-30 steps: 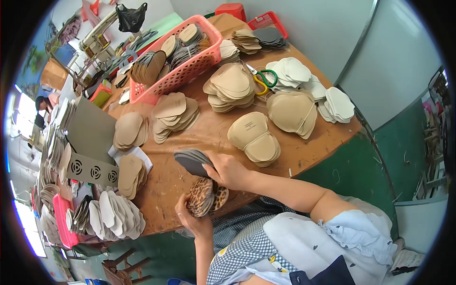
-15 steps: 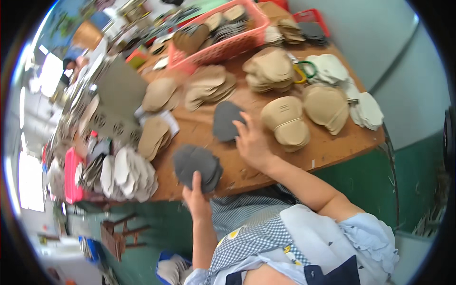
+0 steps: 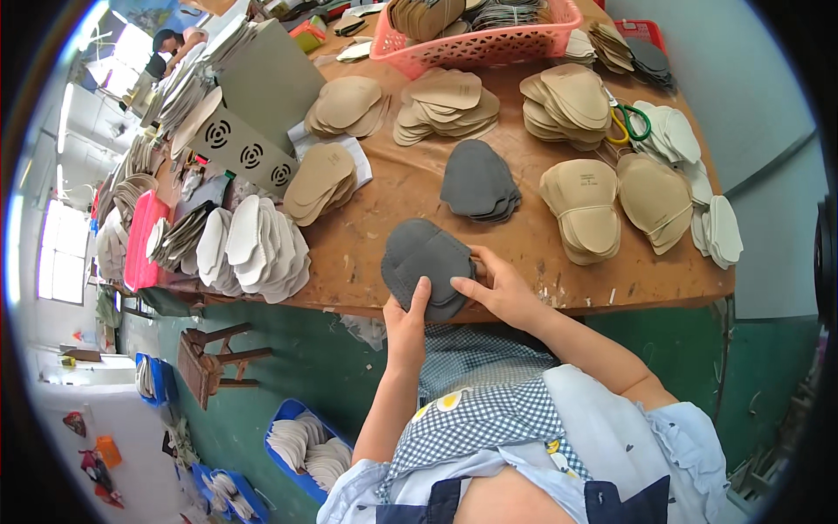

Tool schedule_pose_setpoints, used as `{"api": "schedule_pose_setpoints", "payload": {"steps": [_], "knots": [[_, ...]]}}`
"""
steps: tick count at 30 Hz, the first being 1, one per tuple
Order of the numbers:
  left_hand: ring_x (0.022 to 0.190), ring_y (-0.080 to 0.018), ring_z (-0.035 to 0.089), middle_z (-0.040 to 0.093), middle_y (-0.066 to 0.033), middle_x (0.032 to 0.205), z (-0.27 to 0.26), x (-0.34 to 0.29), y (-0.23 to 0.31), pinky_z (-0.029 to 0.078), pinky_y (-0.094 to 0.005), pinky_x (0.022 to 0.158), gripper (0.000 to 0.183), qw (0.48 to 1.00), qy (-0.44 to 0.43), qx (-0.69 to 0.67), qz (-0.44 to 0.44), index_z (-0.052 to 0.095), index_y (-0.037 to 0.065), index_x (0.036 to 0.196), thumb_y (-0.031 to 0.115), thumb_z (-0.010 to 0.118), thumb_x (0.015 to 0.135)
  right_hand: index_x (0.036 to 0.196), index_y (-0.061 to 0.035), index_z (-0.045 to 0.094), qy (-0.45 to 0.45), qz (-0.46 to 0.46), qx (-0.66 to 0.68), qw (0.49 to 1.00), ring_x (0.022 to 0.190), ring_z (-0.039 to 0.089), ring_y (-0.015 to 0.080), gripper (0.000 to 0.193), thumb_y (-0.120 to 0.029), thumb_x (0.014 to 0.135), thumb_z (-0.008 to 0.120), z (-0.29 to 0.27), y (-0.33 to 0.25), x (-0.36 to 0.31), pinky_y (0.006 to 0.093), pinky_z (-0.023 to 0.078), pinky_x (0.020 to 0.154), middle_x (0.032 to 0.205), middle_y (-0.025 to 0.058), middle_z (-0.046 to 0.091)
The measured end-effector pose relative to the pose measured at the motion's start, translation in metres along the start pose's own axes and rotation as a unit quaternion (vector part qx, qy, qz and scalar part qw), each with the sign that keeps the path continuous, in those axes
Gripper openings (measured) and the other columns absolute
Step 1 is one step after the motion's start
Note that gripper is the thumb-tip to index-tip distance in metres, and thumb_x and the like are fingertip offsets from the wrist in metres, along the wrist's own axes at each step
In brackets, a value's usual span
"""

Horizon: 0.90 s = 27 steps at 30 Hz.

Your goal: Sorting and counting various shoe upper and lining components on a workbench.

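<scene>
A stack of dark grey shoe-shaped pieces (image 3: 425,264) sits at the near edge of the brown wooden table (image 3: 393,201). My left hand (image 3: 407,321) holds its lower edge from below, thumb up on the top piece. My right hand (image 3: 500,289) grips its right side with the fingers on top. A second dark grey stack (image 3: 478,181) lies on the table just beyond, apart from both hands.
Tan piece stacks (image 3: 583,210) and white ones (image 3: 721,229) lie to the right, more white ones (image 3: 253,249) to the left. A pink basket (image 3: 476,48) stands at the back. Green-handled scissors (image 3: 630,124) lie right. A wooden stool (image 3: 209,358) and blue bins (image 3: 301,441) are on the floor.
My left hand has brought the grey stack up from below the table edge onto the table. My right hand has left the other grey stack and come back to grip this one.
</scene>
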<state>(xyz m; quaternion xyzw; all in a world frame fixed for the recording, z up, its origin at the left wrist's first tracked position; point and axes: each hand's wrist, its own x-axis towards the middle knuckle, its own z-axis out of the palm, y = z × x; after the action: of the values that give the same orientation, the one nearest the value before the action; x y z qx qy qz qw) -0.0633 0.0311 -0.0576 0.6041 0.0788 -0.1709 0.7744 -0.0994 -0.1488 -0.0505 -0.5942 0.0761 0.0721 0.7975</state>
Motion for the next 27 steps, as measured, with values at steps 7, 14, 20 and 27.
{"api": "schedule_pose_setpoints", "payload": {"steps": [7,14,20,27], "knots": [[0.107,-0.0215,0.061,0.061,-0.0109,0.118,0.015,0.008,0.012,0.05,-0.0338,0.09,0.039,0.895,0.112,0.259,0.346,0.059,-0.001,0.117,0.007,0.079,0.085,0.135,0.0028,0.049,0.061,-0.095,-0.151,0.982,0.091,0.069,0.0163,0.048,-0.013,0.095,0.07,-0.003,-0.002,0.0,0.0287,0.058,0.075,0.111,0.0141,0.068],[0.095,-0.0223,0.06,0.062,-0.0107,0.108,0.033,0.009,0.01,0.05,-0.0328,0.082,0.03,0.862,-0.029,0.361,0.353,0.063,0.002,0.099,0.007,0.084,0.077,0.135,0.0035,0.049,0.068,-0.172,-0.306,0.934,0.083,0.071,0.0198,0.057,-0.011,0.086,0.076,-0.009,-0.001,-0.001,0.0307,0.058,0.069,0.11,0.0183,0.067],[0.093,-0.0232,0.062,0.063,-0.0109,0.108,0.035,0.012,0.011,0.052,-0.0338,0.08,0.029,0.827,-0.008,0.41,0.385,0.063,0.001,0.099,0.006,0.082,0.078,0.147,0.0025,0.038,0.014,-0.185,-0.299,0.936,0.091,0.07,0.0225,0.077,-0.007,0.082,0.078,-0.012,-0.005,-0.005,0.0321,0.059,0.075,0.125,0.0201,0.06],[0.086,-0.0134,0.061,0.066,-0.0051,0.095,0.029,0.018,0.013,0.051,-0.0278,0.078,0.011,0.918,-0.031,0.277,0.281,0.066,-0.002,0.097,0.004,0.072,0.09,0.149,0.0027,0.036,0.025,-0.188,-0.26,0.947,0.104,0.069,0.0223,0.078,-0.003,0.083,0.077,-0.016,0.003,0.0,0.033,0.058,0.086,0.126,0.0191,0.061]]}}
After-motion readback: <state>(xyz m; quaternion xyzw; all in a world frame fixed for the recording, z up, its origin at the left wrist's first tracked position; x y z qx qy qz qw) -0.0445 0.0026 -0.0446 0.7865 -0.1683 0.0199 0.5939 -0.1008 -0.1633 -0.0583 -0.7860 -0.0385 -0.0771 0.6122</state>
